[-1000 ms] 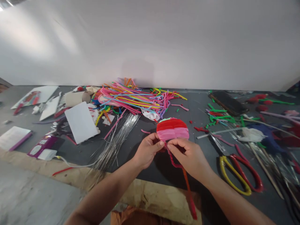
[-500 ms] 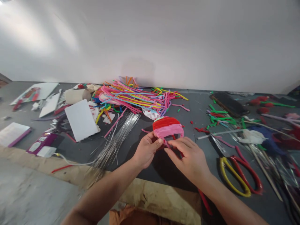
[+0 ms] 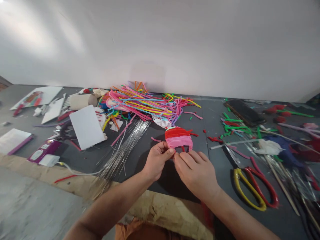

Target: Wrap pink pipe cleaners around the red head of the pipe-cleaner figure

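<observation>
Between my hands is a curved craft piece made of red and pink pipe cleaners [image 3: 178, 137], held up over the table's front part. Its red rows lie on the far side and its pink rows nearer to me, with an open gap below them. My left hand [image 3: 158, 160] pinches the piece's lower left corner between thumb and fingers. My right hand [image 3: 196, 170] is closed at the near edge, fingertips beside the left thumb; the bit under those fingers is mostly hidden. A red pipe cleaner [image 3: 206, 213] hangs below my right wrist.
A heap of colourful pipe cleaners [image 3: 142, 103] lies by the wall, with a bundle of thin wires [image 3: 125, 150] in front. Scissors [image 3: 250, 190] with yellow and red handles lie right, near a dark phone [image 3: 243, 111]. Left are a white card [image 3: 87, 128] and a purple box [image 3: 46, 151].
My right hand has moved left, closer to my left hand, and its fingers have closed in on the near edge. The pipe-cleaner piece has tilted slightly.
</observation>
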Available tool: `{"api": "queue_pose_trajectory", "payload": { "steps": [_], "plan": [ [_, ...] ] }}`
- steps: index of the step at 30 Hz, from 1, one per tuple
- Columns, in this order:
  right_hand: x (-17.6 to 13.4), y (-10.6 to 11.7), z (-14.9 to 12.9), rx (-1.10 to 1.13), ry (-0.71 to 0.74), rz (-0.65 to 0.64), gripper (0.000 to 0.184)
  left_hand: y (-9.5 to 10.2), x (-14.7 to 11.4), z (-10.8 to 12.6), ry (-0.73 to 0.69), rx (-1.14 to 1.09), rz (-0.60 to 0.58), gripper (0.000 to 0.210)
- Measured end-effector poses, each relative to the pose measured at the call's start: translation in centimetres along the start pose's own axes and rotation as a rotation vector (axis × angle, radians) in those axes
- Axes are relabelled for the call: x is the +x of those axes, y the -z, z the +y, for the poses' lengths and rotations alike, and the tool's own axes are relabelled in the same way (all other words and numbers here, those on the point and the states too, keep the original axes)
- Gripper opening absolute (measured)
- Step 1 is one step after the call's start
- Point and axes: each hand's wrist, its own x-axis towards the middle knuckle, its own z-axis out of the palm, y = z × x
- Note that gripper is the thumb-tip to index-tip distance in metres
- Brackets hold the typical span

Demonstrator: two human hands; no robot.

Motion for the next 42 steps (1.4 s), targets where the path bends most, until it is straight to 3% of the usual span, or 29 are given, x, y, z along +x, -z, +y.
{"api": "queue_pose_trajectory", "payload": {
  "steps": [4, 7, 13, 18, 23, 30, 33, 35, 39, 42],
  "plan": [
    [-0.1, 0.7, 1.8, 0.322, -0.221, 0.035, 0.021, 0.1, 0.2, 0.8, -0.019, -0.033, -0.030, 0.026],
    [-0.2, 1.1, 2.7, 0.400, -0.324, 0.049, 0.018, 0.3, 0.3, 1.4, -0.001, -0.038, -0.004, 0.027],
    [-0.5, -0.1, 1.8, 0.312, -0.218, -0.071, 0.023, 0.5, 0.5, 1.6, -0.005, -0.077, -0.024, 0.026],
    [-0.8, -0.9, 1.2, 0.292, -0.225, -0.044, 0.018, 0.4, 0.4, 1.4, -0.009, 0.007, -0.077, 0.034],
    [-0.8, -0.8, 1.2, 0.319, -0.234, -0.034, 0.019, 0.3, 0.4, 1.4, -0.022, 0.089, -0.035, 0.033],
    [-0.3, -0.1, 0.6, 0.162, -0.046, -0.029, 0.017, 0.1, 0.3, 1.1, -0.033, 0.104, 0.006, 0.036],
    [-0.3, 0.3, 1.0, 0.174, -0.039, -0.039, 0.017, 0.2, 0.4, 1.1, -0.039, 0.090, 0.016, 0.035],
    [-0.4, 0.5, 1.8, 0.276, -0.170, -0.001, 0.018, 0.3, 0.4, 1.4, -0.061, 0.055, 0.010, 0.034],
    [-0.5, 0.5, 4.0, 0.539, -0.683, 0.094, 0.031, 0.6, 0.5, 2.4, -0.085, -0.053, -0.033, 0.032],
    [-0.3, 0.3, 4.5, 0.902, -0.930, -0.029, 0.046, 0.8, 0.5, 3.1, -0.117, -0.123, -0.068, 0.030]
  ]
}}
